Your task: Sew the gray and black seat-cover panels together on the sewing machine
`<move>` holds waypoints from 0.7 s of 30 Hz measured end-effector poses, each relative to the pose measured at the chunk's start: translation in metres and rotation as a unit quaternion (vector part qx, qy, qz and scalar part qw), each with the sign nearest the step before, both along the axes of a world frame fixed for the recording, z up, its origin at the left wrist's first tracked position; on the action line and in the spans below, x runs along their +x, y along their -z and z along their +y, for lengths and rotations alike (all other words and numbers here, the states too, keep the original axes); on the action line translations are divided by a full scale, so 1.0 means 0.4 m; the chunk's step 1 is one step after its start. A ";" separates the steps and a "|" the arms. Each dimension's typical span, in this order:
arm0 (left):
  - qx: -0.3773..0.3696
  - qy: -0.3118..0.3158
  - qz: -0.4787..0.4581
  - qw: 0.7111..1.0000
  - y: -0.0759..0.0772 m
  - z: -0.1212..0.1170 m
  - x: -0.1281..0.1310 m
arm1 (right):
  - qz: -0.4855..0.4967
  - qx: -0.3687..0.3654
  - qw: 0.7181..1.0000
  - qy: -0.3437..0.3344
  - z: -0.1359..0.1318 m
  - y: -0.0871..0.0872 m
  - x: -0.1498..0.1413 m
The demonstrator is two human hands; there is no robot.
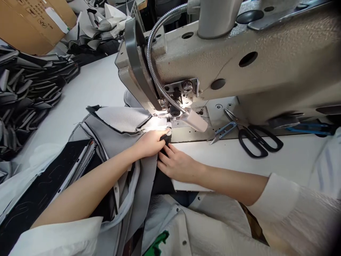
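Grey and black padded fabric [115, 142] lies under the needle area of a sewing machine [181, 67], its lower part hanging over the table's near edge. My left hand [151, 143] pinches the fabric's edge just in front of the presser foot, thumb and fingers together. Right beside it, my right hand [177, 163] rests on the black underside of the same edge, fingers pressed against it; the fingertips are partly hidden by the cloth. A small lamp [196, 121] on a flexible metal hose lights the stitching spot.
Black-handled scissors [259, 141] and blue thread snips [223, 132] lie right of the needle. Stacks of grey and black fabric pieces [29, 92] stand on the white table [93, 83] at left. A cardboard box [34, 25] and more cut pieces [98, 26] are behind.
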State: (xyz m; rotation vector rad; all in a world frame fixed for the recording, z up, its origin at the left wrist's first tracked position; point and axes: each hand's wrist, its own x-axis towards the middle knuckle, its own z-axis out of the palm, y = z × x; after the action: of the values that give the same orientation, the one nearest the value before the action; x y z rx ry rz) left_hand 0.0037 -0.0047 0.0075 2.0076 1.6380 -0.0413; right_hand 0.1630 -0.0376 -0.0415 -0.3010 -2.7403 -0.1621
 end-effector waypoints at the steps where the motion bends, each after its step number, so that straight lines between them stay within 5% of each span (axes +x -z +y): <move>1: 0.005 0.002 0.010 1.000 0.000 0.009 0.000 | 0.003 0.001 1.000 0.002 0.008 0.001 -0.001; 7: 0.034 0.012 0.069 0.997 -0.010 0.037 0.013 | 0.024 -0.018 1.000 0.009 0.044 0.012 0.000; 13: 0.114 0.037 0.209 0.971 0.001 0.009 0.041 | 0.062 -0.145 0.987 -0.022 0.099 0.017 0.035; 18: 0.172 0.053 0.257 0.949 0.013 -0.013 0.055 | 0.154 -0.220 0.948 0.171 0.163 0.031 0.069; 21: 0.166 0.075 0.253 0.950 0.007 -0.012 0.054 | 0.165 -0.221 0.936 0.221 0.182 0.042 0.066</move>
State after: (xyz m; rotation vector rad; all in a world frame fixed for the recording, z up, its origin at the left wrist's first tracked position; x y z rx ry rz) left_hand 0.0254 -0.0097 0.0047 2.5308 1.8888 -0.3897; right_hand 0.1894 0.0352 -0.0584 -0.9730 -2.3075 0.3635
